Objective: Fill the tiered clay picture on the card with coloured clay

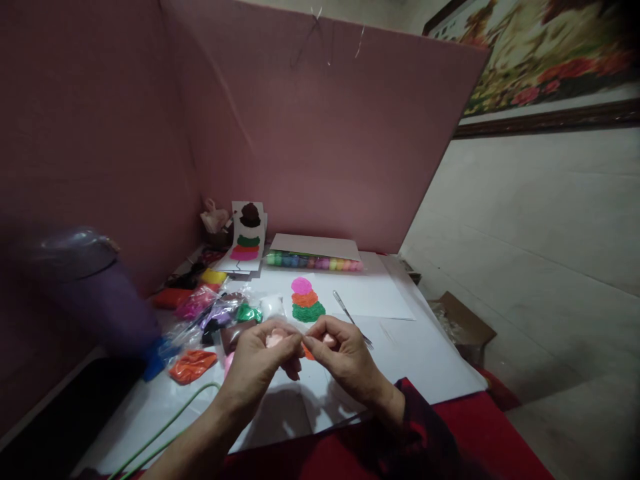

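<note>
My left hand (267, 347) is closed on a lump of pale pink modelling clay (275, 338). Beside it, my right hand (337, 347) pinches with thumb and forefinger, and a second pale pink lump (329, 340) shows in its curled fingers. The two thumbs almost meet; whether the lumps join between them I cannot make out. Just beyond the hands lies a sheet with a stacked shape in pink, orange and green (309, 311). Something orange (308, 353) shows below the fingertips, partly hidden.
Bags of coloured clay, with an orange packet (193, 367), crowd the left side. A metal pointed tool (350, 313) lies right of the sheet. Behind stand a row of coloured tubes (315, 261) and a picture card (246, 240). A purple container (95, 293) and green cord (170, 423) are at left.
</note>
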{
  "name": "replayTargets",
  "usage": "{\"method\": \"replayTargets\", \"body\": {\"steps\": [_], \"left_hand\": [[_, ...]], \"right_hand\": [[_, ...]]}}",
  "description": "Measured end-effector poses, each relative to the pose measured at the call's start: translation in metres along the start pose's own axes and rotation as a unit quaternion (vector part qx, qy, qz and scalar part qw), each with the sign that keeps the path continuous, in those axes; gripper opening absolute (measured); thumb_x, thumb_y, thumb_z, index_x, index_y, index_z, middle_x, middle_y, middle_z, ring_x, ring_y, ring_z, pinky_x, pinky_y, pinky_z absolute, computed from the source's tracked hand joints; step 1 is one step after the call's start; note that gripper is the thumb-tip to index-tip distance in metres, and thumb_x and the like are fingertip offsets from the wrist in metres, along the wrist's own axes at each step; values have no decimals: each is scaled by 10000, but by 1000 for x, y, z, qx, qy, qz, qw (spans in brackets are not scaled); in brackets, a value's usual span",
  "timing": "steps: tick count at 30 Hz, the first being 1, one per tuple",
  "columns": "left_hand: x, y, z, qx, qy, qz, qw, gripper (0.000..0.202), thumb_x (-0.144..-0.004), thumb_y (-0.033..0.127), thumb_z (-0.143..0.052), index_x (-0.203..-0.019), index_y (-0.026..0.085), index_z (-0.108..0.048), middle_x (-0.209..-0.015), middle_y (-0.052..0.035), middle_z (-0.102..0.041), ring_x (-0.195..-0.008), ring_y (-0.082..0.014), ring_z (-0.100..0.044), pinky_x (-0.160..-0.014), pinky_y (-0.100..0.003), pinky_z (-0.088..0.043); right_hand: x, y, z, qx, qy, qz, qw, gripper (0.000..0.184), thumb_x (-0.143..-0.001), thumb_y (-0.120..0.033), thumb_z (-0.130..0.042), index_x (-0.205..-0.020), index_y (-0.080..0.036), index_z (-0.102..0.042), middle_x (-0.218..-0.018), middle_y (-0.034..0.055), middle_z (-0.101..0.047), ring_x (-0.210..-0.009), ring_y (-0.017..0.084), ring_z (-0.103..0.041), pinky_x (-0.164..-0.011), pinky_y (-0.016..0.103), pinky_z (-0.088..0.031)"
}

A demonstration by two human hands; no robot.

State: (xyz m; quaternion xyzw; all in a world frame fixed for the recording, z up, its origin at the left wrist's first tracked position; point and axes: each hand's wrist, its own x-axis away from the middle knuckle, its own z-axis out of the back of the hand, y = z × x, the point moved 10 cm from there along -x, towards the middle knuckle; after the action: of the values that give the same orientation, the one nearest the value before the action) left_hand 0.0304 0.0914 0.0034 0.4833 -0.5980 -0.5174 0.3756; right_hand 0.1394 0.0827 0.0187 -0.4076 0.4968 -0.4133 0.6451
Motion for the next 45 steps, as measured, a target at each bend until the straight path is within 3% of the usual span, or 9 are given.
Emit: {"method": "replayTargets", "body": {"steps": [8,13,22,29,33,40,45], "left_hand": [[-2,-4,-3,-3,-16,1,1000,188,-704,303,-679,-653,129,-627,-565,-16,-599,-467,-124,-539,-454,-246,-461],[-1,-1,1,6,-2,7,1000,171,-705,291,-692,-752,133,-648,-601,-16,-621,-505,-137,-574,-496,-256,-478],[1,6,0,2,-7,-27,1000,151,-751,264,-660,-692,130,-623,-578,1,-599,-493,-120,-554,-492,-247,-472],[0,2,-3,1,-12,-37,999,158,-752,264,-658,-687,125,-620,-582,2,-598,-491,-124,-560,-493,-253,-478],[1,1,0,20,-3,-17,1000,154,-765,275,-651,-753,123,-631,-596,-12,-638,-521,-128,-580,-535,-255,-501],[1,3,1,23,1,-19,1000,162,-774,273,-641,-709,129,-608,-552,-8,-641,-495,-118,-583,-526,-230,-495],[2,-1,3,41,17,4,999,169,-758,290,-663,-769,124,-633,-639,-31,-677,-572,-136,-614,-580,-255,-519]], "right_hand": [[0,3,2,2,18,4,1000,191,-761,-243,-602,-612,-163,-514,-589,-34,-468,-494,74,-373,-421,190,-278],[0,3,3,-10,12,0,1000,174,-765,-219,-590,-616,-159,-521,-581,-40,-459,-492,73,-371,-446,198,-290],[1,-2,0,-3,0,6,1000,157,-787,-231,-576,-661,-155,-523,-584,-42,-446,-464,63,-330,-425,203,-247],[1,-5,2,23,11,39,999,177,-796,-245,-576,-656,-157,-513,-629,-24,-482,-514,80,-407,-461,202,-314],[0,-5,7,30,33,43,998,178,-774,-216,-570,-620,-161,-499,-585,-42,-449,-489,71,-358,-445,195,-285],[0,-7,7,3,28,25,999,174,-764,-201,-559,-608,-161,-495,-559,-53,-422,-481,67,-318,-445,194,-256],[-1,-4,12,-10,38,23,999,157,-752,-198,-563,-617,-167,-490,-522,-75,-351,-457,62,-271,-426,192,-219]]}}
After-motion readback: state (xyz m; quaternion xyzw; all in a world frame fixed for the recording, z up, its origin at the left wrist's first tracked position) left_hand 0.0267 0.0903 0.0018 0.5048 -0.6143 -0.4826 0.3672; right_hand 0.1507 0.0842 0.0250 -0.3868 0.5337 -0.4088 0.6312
